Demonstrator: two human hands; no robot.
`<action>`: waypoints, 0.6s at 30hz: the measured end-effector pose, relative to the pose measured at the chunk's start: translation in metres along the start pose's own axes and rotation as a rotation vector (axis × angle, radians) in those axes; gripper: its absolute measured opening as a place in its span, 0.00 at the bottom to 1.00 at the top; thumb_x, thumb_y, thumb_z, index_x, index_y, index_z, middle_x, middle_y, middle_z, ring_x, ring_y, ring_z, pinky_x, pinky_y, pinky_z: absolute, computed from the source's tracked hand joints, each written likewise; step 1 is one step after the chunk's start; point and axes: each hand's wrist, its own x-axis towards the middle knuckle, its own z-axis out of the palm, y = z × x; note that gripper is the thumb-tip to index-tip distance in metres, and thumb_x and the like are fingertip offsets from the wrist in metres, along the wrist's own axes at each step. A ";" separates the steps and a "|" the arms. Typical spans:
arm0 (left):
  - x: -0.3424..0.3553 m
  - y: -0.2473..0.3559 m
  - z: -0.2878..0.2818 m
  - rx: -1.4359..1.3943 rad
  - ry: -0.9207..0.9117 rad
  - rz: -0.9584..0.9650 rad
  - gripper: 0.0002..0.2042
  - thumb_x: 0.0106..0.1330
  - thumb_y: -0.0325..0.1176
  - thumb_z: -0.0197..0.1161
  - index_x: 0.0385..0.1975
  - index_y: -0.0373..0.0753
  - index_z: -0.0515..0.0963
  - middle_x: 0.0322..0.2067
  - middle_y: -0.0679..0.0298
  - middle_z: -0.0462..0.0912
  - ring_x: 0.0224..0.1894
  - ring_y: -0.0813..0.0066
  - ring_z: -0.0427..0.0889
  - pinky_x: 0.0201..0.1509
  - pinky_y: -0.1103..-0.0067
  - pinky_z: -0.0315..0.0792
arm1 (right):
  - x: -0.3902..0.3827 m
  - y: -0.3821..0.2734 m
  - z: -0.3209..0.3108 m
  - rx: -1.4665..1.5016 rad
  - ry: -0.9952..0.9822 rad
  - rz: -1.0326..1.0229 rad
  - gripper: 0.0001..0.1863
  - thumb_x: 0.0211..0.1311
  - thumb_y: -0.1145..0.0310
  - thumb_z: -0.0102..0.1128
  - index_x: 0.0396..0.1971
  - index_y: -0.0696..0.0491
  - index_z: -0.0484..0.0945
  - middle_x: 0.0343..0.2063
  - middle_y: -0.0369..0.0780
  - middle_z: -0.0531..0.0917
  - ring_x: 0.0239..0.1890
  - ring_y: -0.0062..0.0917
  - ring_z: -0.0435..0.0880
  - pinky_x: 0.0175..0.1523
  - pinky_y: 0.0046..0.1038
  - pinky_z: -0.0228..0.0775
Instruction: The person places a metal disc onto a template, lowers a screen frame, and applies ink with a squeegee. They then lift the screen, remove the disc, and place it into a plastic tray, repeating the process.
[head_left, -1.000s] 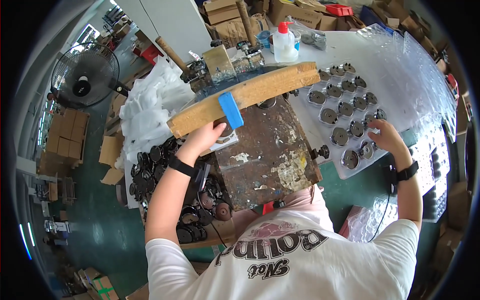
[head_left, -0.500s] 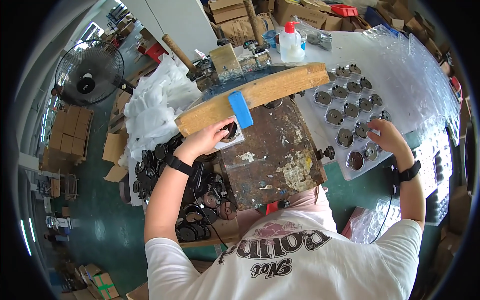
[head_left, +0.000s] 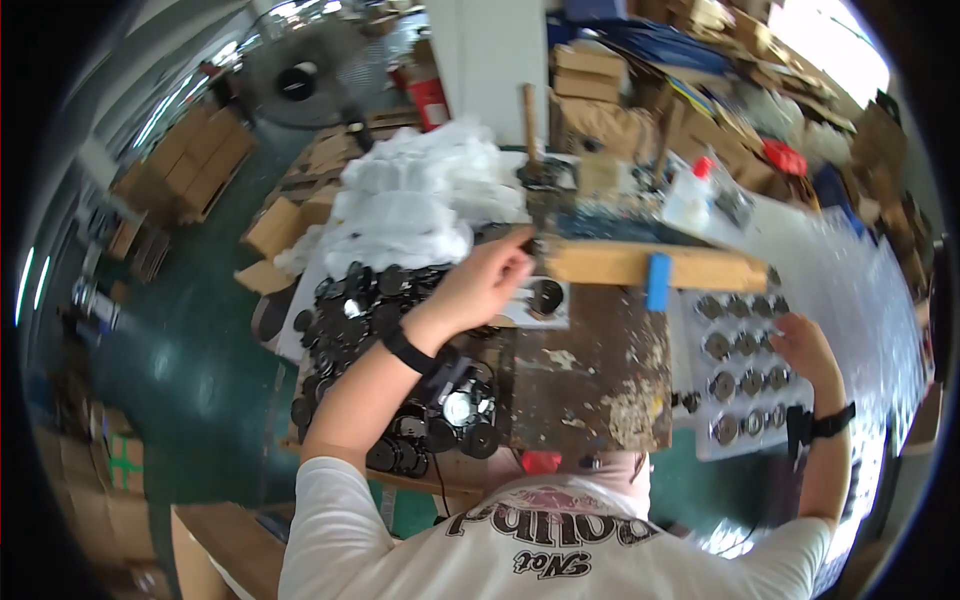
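My left hand (head_left: 498,270) is raised at the left end of the wooden beam (head_left: 610,265), fingers curled; whatever they hold is hidden. The beam carries a blue block (head_left: 658,280) and lies across a rusty, paint-marked jig board (head_left: 590,390). Right of my left hand is a white plate (head_left: 552,314) with a dark round piece (head_left: 543,296) on it. My right hand (head_left: 805,345) is at the rows of metal discs (head_left: 750,381) in a clear tray (head_left: 775,440), fingers bent inward on something I cannot make out. The picture is somewhat blurred.
Black round parts (head_left: 390,290) are heaped at the left, below white wrapping (head_left: 400,190). A bottle with red pump (head_left: 688,195), upright wooden handles (head_left: 530,125) and clamps stand behind. Clear sheets (head_left: 870,300) lie right. A fan (head_left: 300,75) and cardboard boxes (head_left: 185,160) surround the bench.
The view has shifted, with more of the background showing. My left hand has moved up and left off the white plate, uncovering the dark round piece. My right hand remains at the tray.
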 end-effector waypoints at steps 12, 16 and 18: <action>-0.028 0.018 0.032 -0.515 0.050 -0.008 0.19 0.68 0.39 0.51 0.55 0.37 0.62 0.24 0.61 0.78 0.28 0.69 0.79 0.31 0.76 0.71 | 0.127 -0.165 -0.049 -0.072 0.083 -0.419 0.15 0.50 0.69 0.63 0.39 0.58 0.76 0.31 0.42 0.80 0.35 0.29 0.79 0.41 0.28 0.70; -0.039 0.023 0.031 -0.159 -0.056 -0.046 0.19 0.66 0.40 0.53 0.52 0.36 0.63 0.24 0.59 0.78 0.26 0.65 0.79 0.30 0.73 0.70 | 0.149 -0.206 -0.018 -0.125 0.094 -0.672 0.18 0.52 0.66 0.62 0.42 0.57 0.75 0.35 0.45 0.79 0.41 0.35 0.79 0.46 0.31 0.70; -0.049 0.016 0.037 -0.193 -0.070 -0.055 0.20 0.65 0.40 0.54 0.52 0.36 0.63 0.24 0.58 0.78 0.25 0.63 0.78 0.29 0.72 0.70 | 0.155 -0.224 0.006 -0.074 0.057 -0.653 0.21 0.51 0.66 0.62 0.45 0.56 0.73 0.40 0.45 0.78 0.44 0.38 0.77 0.48 0.31 0.69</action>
